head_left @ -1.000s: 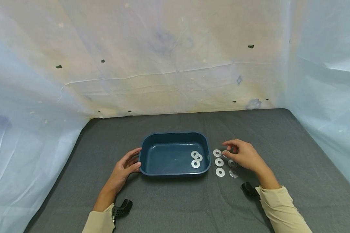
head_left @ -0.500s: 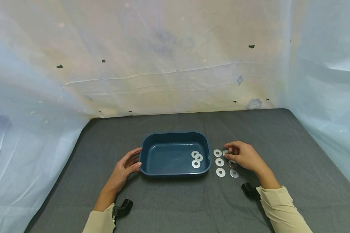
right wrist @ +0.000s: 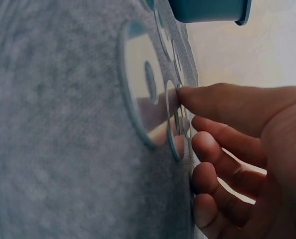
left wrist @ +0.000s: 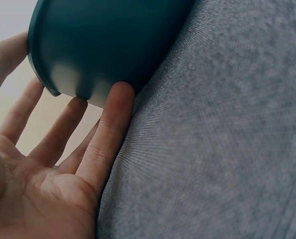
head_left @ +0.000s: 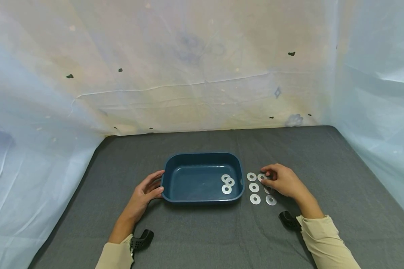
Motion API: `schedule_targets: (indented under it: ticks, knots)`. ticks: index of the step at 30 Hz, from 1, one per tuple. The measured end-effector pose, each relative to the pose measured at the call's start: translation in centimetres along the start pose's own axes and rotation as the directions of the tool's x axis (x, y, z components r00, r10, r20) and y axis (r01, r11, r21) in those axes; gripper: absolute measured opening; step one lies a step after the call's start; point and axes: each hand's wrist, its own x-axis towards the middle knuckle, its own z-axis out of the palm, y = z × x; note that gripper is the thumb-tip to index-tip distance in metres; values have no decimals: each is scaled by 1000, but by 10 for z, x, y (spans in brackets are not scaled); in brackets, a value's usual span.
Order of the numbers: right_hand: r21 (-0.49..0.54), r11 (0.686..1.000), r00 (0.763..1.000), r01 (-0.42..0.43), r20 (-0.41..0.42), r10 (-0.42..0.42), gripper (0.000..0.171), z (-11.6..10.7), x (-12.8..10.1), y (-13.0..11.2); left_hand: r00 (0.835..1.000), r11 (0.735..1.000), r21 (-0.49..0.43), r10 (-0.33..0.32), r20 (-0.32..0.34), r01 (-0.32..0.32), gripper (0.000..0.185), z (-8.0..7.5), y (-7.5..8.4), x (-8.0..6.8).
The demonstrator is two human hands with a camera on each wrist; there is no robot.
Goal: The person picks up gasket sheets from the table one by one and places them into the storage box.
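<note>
A dark blue plastic tub [head_left: 188, 186] lies flat on the table. At its left end my left hand [head_left: 144, 191] rests with extended fingers against the outer wall; in the left wrist view several fingertips touch the tub [left wrist: 108, 45]. Inside, towards the right, lie 3 flat metal washers [head_left: 226, 192]. More washers [head_left: 255, 201] lie right of the tub in two columns. My right hand [head_left: 282, 181] is over the right column, thumb and index fingertip beside its farthest washer [head_left: 260, 175]. In the right wrist view the thumb [right wrist: 208, 97] appears to touch a washer; the fingers are loosely bent.
Grey cloth [head_left: 195, 235] covers the table. A pale patterned sheet [head_left: 202, 74] hangs behind it, with bluish sheets at both sides. A black wrist device [head_left: 143, 239] sits by the left sleeve, another [head_left: 287, 220] by the right.
My right hand has shifted slightly right and nearer, uncovering more of the farthest washer in the right column. The left hand, the tub and the washers inside it look unchanged.
</note>
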Motion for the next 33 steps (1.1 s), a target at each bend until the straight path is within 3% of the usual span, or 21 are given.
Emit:
schedule_targets:
  ticks: [9,22,33]
  knots:
    - [-16,1000,1000,-24,12,24,26,1,-1,-3,1000,1000,-21,5,7,-5,56,0,0,0]
    - [14,1000,1000,22,3,-22,27,-1,-2,-3,1000,1000,-20,8,10,-8,55,-1,-1,1]
    - [34,999,999,24,45,-26,26,0,-2,-2,1000,1000,-16,12,14,-12,55,-1,-2,0]
